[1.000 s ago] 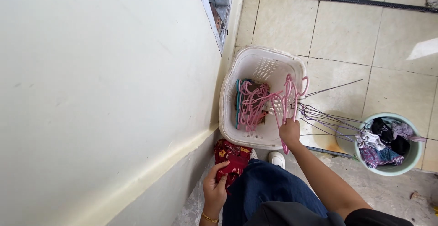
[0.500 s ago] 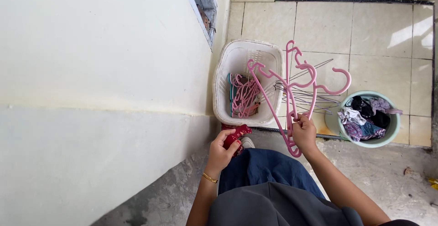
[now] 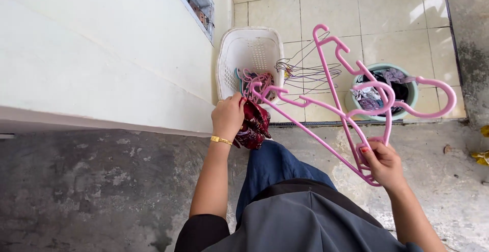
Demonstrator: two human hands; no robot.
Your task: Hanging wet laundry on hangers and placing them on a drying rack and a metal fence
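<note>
While I look down past my own lap, the biggest thing in view is the pale wall [image 3: 91,53] filling the left side, with a rough concrete floor [image 3: 102,191] under me and a tiled floor [image 3: 387,12] beyond it. On the tiles, against the foot of the wall, stands a white basket [image 3: 250,53] with more pink hangers lying inside it and a tangle of wire hangers [image 3: 310,71] spilling over its right rim. To the right of that, near the tiles' front edge, sits a green bucket [image 3: 407,110] full of crumpled clothes.

My right hand [image 3: 383,164] is clenched round the bottom bars of a bunch of pink hangers [image 3: 351,99], raised over the concrete; their hooks fan upward and outward, one across the bucket, one toward the basket. My left hand [image 3: 228,115] is closed on a dark red cloth [image 3: 254,124], bunched up just in front of the basket's near rim, and one hanger tip touches or nearly touches that hand. A gold bracelet [image 3: 221,140] sits on the left wrist.
</note>
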